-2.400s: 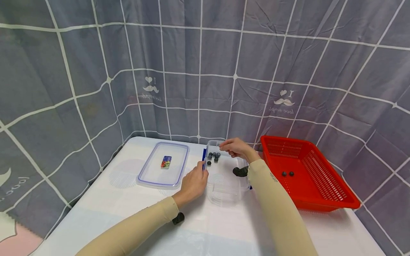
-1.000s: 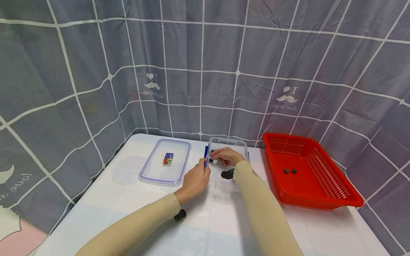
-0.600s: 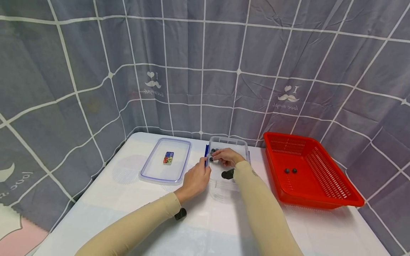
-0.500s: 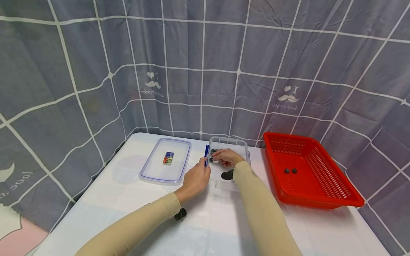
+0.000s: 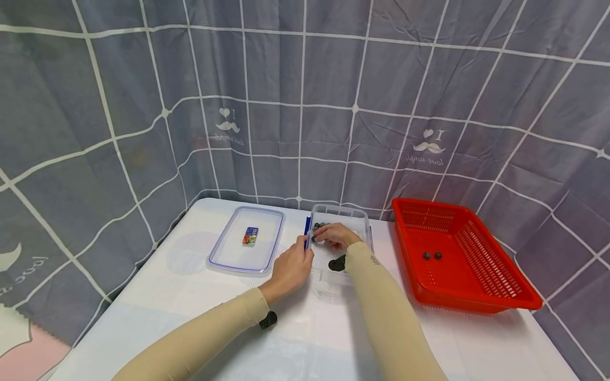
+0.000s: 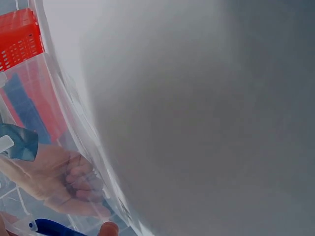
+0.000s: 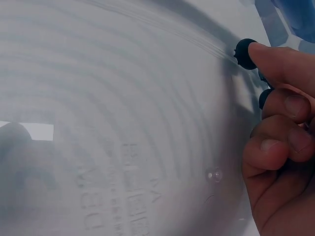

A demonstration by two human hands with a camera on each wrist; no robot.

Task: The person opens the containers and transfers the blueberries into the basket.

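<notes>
At the left wall of a clear plastic container (image 5: 343, 211), my left hand (image 5: 290, 267) grips the rim by the raised blue latch flap (image 5: 307, 226). My right hand (image 5: 335, 234) is down inside it, near the left wall. Its digit tip is against a dark round blueberry (image 7: 244, 54), and the hand appears to pinch it; the far side is hidden. The other fingers (image 7: 270, 145) are curled in. More blueberries (image 5: 320, 225) lie just beyond the right hand, partly covered. Through the container wall, the left wrist view shows the right hand with its fingers curled.
A clear lid with a blue seal (image 5: 224, 259) and a colourful label lies to the left on the white table (image 5: 295, 344). At right stands a red perforated basket (image 5: 476, 291) holding two blueberries (image 5: 432, 255). A grey grid curtain (image 5: 267, 132) hangs behind.
My right hand came down from above the container to the berries at its left wall and lingers there, shifting slightly. The left hand keeps its hold. The basket still holds two blueberries.
</notes>
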